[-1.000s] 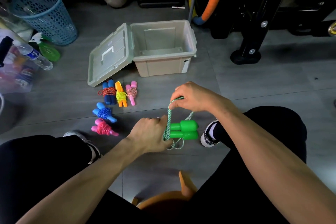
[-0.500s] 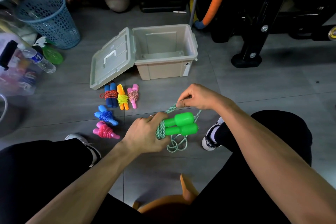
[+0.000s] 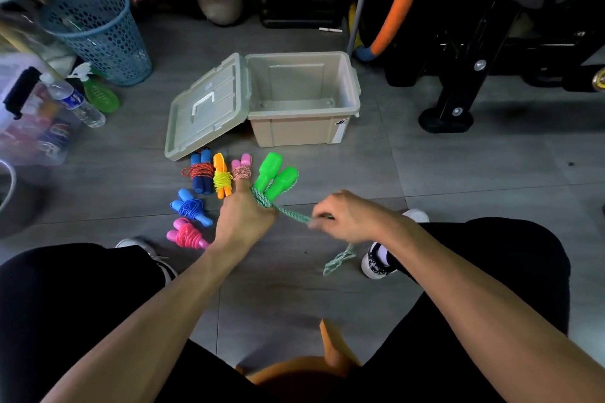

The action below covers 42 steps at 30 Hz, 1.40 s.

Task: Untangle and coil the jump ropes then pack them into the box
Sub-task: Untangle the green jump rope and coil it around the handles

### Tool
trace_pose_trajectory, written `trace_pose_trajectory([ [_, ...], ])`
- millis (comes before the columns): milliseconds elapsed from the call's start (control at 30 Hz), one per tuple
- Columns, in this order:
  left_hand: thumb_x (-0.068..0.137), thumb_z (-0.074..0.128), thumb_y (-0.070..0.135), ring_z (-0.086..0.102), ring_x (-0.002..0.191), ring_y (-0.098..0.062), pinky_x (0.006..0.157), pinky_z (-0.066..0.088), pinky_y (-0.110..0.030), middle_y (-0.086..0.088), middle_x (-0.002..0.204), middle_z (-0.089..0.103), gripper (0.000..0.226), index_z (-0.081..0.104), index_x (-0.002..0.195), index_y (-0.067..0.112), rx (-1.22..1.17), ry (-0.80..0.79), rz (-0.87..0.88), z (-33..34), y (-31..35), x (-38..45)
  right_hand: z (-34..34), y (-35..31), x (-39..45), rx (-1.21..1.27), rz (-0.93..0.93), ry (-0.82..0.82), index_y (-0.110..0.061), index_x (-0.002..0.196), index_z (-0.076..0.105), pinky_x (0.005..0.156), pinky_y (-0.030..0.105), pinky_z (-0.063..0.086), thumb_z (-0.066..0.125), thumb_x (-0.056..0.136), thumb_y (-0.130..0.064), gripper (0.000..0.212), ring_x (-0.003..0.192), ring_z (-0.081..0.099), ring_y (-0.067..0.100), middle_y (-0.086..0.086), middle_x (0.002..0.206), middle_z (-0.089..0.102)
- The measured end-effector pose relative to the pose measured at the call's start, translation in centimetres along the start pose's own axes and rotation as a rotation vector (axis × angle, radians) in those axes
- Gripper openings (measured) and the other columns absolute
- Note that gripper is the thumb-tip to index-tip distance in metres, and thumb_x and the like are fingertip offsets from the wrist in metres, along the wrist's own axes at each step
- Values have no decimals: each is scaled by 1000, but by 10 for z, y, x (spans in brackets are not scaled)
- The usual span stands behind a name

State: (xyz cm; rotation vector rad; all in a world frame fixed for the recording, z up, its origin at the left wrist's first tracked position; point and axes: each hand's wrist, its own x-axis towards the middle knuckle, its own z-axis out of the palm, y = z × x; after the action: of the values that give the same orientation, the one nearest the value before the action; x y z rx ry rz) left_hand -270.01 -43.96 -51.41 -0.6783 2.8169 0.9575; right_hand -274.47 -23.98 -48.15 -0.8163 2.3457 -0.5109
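My left hand (image 3: pixel 244 217) grips the green jump rope's two handles (image 3: pixel 274 178), which point away from me toward the box, with green-and-white cord wound round their near ends. My right hand (image 3: pixel 348 217) pinches the cord (image 3: pixel 293 215) stretched taut between both hands; a loose loop of cord (image 3: pixel 339 260) hangs below it. Several coiled ropes lie on the floor to the left: a blue-handled rope with red cord (image 3: pixel 199 173), an orange rope (image 3: pixel 222 180), a pink rope (image 3: pixel 241 170), a blue rope (image 3: pixel 190 206) and a bright pink rope (image 3: pixel 186 234). The beige box (image 3: pixel 340 131) stands open and holds nothing, its lid (image 3: pixel 206 111) hanging to the left.
A blue mesh basket (image 3: pixel 98 33), a water bottle (image 3: pixel 77 101) and a green spray bottle (image 3: pixel 98 93) sit at the left. Black gym equipment (image 3: pixel 458 91) and an orange foam tube (image 3: pixel 393 16) stand at the right rear. My shoes (image 3: pixel 379 260) and knees frame the floor; an orange stool (image 3: pixel 307 366) is under me.
My left hand carried the green handles up and left, next to the pink rope, and turned them to point away. My right hand dropped lower and drew the cord taut.
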Motion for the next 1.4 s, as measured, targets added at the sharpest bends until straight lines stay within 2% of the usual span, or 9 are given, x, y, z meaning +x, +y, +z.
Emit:
trace_pose_trajectory([
  [233, 85, 56, 27, 64, 94, -39, 67, 43, -37, -13, 102, 65, 36, 43, 114, 10, 537, -99, 214, 20, 2, -17, -8, -42, -7, -162, -140, 2, -20, 65, 39, 56, 34, 31, 51, 94, -24, 32, 57, 41, 18, -5, 62, 42],
  [367, 84, 57, 32, 66, 93, -35, 69, 47, -36, -7, 105, 66, 37, 44, 113, 14, 691, -139, 468, 25, 2, -28, -26, -30, 0, -186, -104, 46, -19, 89, 63, 68, 34, 45, 58, 93, -34, 17, 83, 57, 21, 2, 89, 65],
  [567, 50, 86, 37, 58, 44, -29, 36, 38, -25, -3, 60, 59, 60, 45, 88, 15, 443, -102, 982, 21, -5, -38, -43, -6, 7, 38, -15, 117, -24, 81, 67, 61, 27, 42, 77, 80, -38, 16, 66, 54, 9, -9, 69, 60],
  [700, 56, 78, 40, 55, 42, -30, 35, 38, -25, -4, 55, 56, 56, 39, 88, 16, 302, -6, 1082, 17, -12, -33, -42, 13, 13, 202, -14, 154, -16, 78, 71, 51, 15, 33, 81, 78, -31, 18, 51, 45, 0, -10, 59, 56],
  [833, 64, 63, 38, 62, 49, -32, 41, 48, -28, -6, 66, 67, 60, 39, 117, 19, 88, 22, 889, 8, -5, -37, -34, 30, 20, 350, 9, 172, -22, 75, 71, 56, 17, 36, 79, 80, -32, 14, 54, 46, -3, -12, 57, 61],
  [933, 64, 64, 33, 63, 59, -29, 50, 52, -29, -5, 81, 68, 75, 38, 134, 28, 9, 23, 838, 1, -2, -35, -26, 40, 24, 447, 22, 175, -17, 81, 74, 63, 26, 39, 75, 85, -27, 11, 67, 50, 5, 10, 72, 69],
  [1100, 65, 69, 23, 56, 59, -6, 52, 47, -16, 3, 73, 61, 47, 56, 110, 22, -300, 75, 495, -3, 5, -33, -19, 48, 19, 408, 49, 142, -26, 72, 68, 54, 15, 34, 68, 91, -22, 19, 53, 42, -6, -15, 58, 56],
  [1233, 73, 72, 14, 53, 56, -3, 46, 38, -9, 3, 76, 62, 33, 56, 101, 18, -465, 115, 92, -3, 18, -22, -8, 35, 20, 279, 51, 87, -11, 92, 74, 65, 25, 43, 65, 93, -30, 21, 65, 54, 2, 6, 79, 70],
  [1400, 72, 74, 31, 54, 82, -27, 69, 42, -28, -4, 93, 58, 52, 50, 115, 14, -35, -42, -30, 3, 7, -10, 0, 1, 16, 22, -3, 9, -14, 91, 66, 66, 32, 43, 59, 94, -37, 24, 74, 57, 19, 4, 83, 66],
])
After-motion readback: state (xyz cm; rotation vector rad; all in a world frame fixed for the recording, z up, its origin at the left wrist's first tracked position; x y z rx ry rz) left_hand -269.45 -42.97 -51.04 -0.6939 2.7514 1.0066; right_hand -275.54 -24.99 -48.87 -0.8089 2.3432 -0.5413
